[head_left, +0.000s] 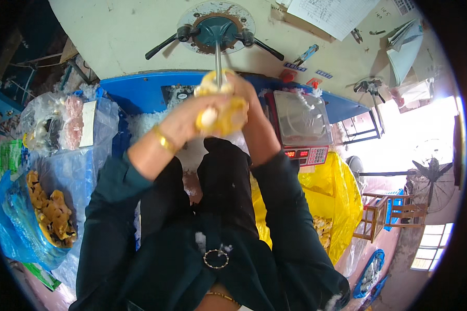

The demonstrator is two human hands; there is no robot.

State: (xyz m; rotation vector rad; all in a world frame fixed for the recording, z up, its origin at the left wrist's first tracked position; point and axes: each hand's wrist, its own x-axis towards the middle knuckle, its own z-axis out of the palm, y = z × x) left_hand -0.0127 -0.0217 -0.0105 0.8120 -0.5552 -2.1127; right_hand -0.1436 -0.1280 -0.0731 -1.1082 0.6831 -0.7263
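Note:
A thin metal tube sticks out toward me from a round dark fitting on the cream machine panel. At its end is a yellow plush toy piece with pale patches, and the tube's tip runs into or behind it. My left hand, below a gold bracelet, is wrapped round the plush from the left. From the right, my right hand grips its upper part. Both hands and the plush are slightly smeared by motion, so the fingertips are hard to make out.
Black-handled levers flank the tube. A red digital scale stands at right, above a yellow bag of plush pieces. At left, a blue bag holds yellow plush pieces. White fluff lies around; pliers rest on the panel.

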